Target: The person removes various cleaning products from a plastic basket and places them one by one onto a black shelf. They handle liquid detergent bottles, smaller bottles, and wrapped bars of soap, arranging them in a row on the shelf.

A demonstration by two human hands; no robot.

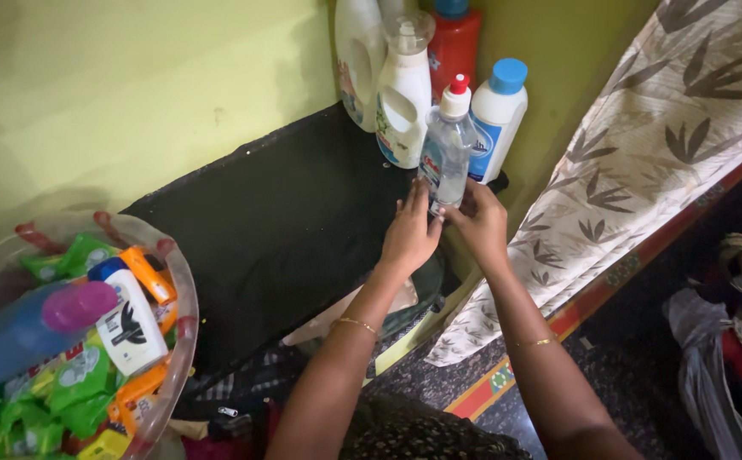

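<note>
Clear plastic tub: it is standing at the far left, and its round rim is showing in the lower left corner of the view.
Tub contents: green sachets, a white bottle with a blue cap, an orange tube and a blurred blue bottle with a pink cap are lying inside it.
Black tabletop: it is running along the yellow-green wall, from the tub towards the corner.
Left hand: it is resting its fingers against the lower left side of the clear bottle; the grip is closing around the bottle base. A thin gold bangle is sitting on the wrist.
Clear plastic bottle with a white and red flip cap: it is standing upright on the tabletop near the corner, between both hands, just in front of the other bottles.
Right hand: it is holding the lower right side of the same clear bottle, fingers curling on it.
Bottles behind: a white jug with a handle and clear cap, a red bottle and a white bottle with a light blue cap are standing close together against the wall.
Cream curtain with brown leaf print: it is hanging at the right, beside the bottles.
</note>
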